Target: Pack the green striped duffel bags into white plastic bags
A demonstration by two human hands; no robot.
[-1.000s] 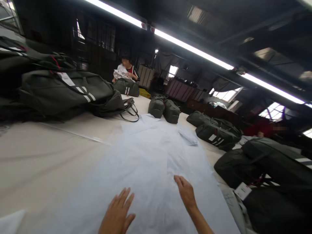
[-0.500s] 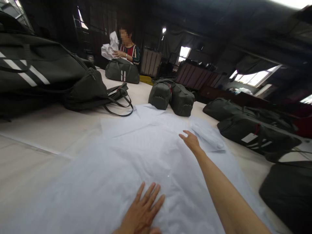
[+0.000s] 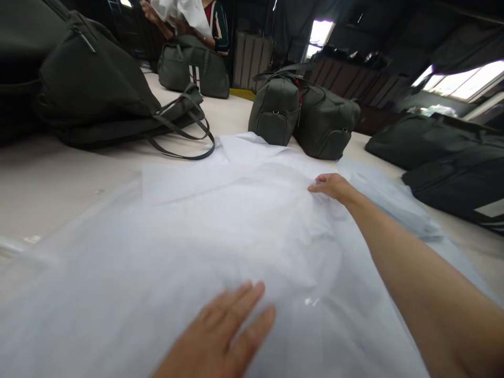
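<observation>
A thin white sheet (image 3: pixel 189 236) fills the middle and bottom of the frame, over a pale surface (image 3: pixel 66 184). A dark green bag (image 3: pixel 98 84) lies at upper left, two smaller bags (image 3: pixel 275 110) at upper centre. At bottom centre the left hand (image 3: pixel 218 336) is palm down over the sheet, fingers stretched out; right of centre, the right hand (image 3: pixel 331 187) pinches the sheet between thumb and fingers
</observation>
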